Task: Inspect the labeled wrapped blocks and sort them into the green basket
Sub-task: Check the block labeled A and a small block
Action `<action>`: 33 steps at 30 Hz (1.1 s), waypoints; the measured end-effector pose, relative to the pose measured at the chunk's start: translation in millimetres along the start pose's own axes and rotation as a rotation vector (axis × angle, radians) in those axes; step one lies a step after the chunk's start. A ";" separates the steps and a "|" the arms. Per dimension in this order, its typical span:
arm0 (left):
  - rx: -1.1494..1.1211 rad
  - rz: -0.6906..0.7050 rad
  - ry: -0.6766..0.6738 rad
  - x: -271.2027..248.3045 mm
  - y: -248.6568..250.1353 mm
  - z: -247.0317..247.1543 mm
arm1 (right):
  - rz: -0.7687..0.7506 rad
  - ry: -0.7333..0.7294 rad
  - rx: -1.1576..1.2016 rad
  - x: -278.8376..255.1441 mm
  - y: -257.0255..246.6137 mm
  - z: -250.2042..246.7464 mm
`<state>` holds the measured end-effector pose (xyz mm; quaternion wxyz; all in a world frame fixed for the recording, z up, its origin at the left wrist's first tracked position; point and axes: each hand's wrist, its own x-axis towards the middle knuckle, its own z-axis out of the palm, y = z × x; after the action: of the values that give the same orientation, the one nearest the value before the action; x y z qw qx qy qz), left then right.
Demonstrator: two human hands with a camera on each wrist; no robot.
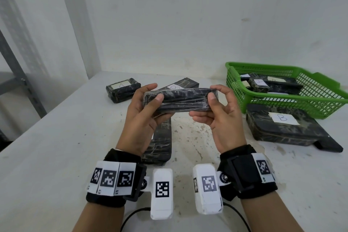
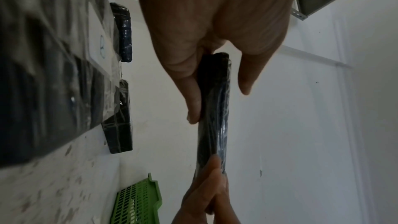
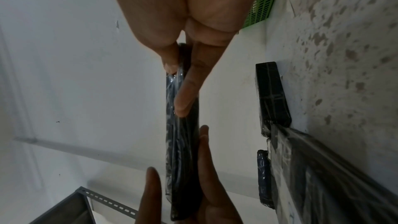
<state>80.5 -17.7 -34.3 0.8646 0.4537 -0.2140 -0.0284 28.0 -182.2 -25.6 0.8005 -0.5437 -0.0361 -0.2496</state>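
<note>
A long black wrapped block (image 1: 179, 100) was held level above the white table (image 1: 56, 147), left of the green basket (image 1: 293, 98) and clear of it, with no label showing on its visible face. The left hand (image 1: 145, 113) pinched its far-from-basket end and the right hand (image 1: 222, 117) its basket-side end, thumbs on the near face and fingers curled behind. Inside the basket lay several wrapped blocks, one labeled A (image 1: 258, 83); just in front of the basket rested a flat block labeled B (image 1: 282, 128), and well left of the basket sat a small block marked A (image 1: 122, 89).

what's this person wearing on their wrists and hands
Both hands are bare. The left wrist and right wrist each carry a black fabric wristband with white square-patterned marker tags, plus a white boxy camera module on a black bracket. Thin black cables trail back.
</note>
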 end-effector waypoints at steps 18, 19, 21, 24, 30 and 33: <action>0.180 0.024 0.000 -2.6 0.2 -1.1 | 0.080 0.000 -0.209 -2.0 1.4 5.2; 0.191 0.027 -0.003 -2.7 -0.4 -0.7 | 0.075 0.020 -0.224 -2.3 2.3 5.7; 0.192 0.019 -0.004 -2.9 -2.0 0.5 | 0.047 0.064 -0.241 -2.5 4.9 5.3; 0.173 -0.007 0.001 -4.0 -2.0 2.7 | 0.027 0.101 -0.236 -2.7 6.8 4.5; 0.206 0.012 0.055 -2.7 -0.8 0.0 | 0.070 0.011 -0.242 -4.5 4.5 8.2; 0.200 -0.005 0.038 -3.7 -0.7 1.3 | 0.038 0.052 -0.265 -4.7 7.1 8.3</action>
<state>76.7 -18.2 -35.5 0.8189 0.5387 -0.1981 -0.0007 28.9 -171.1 -29.8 0.7268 -0.6387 0.0282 -0.2510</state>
